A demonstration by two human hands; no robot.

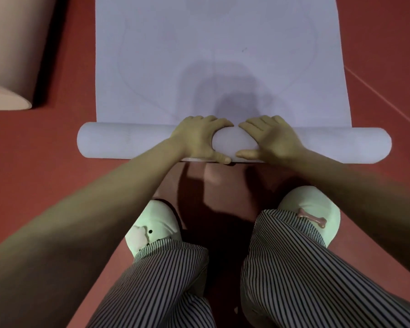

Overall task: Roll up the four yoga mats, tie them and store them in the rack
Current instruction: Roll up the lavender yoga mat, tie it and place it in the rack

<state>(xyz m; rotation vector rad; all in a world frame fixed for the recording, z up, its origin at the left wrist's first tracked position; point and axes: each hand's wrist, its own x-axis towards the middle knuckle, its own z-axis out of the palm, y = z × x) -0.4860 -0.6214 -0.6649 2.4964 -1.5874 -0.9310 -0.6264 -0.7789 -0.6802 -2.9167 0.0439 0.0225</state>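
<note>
A red floor point(45, 162) fills the view. On it lies a pale lilac mat point(218, 43), its far part flat and running off the top edge, its near end wound into a roll point(109, 143) that lies crosswise just ahead of the feet. A beige mat point(12, 55), rolled, lies on the floor at upper left, well apart from the lilac one. Striped trousers point(166, 280) and pale green slippers point(156, 223) show below. The left hand point(197, 138) and right hand point(270, 138) sit side by side on the middle of the roll, each grip clamped on it: fingers over the far side, thumbs on the near side, thumb tips almost meeting.
</note>
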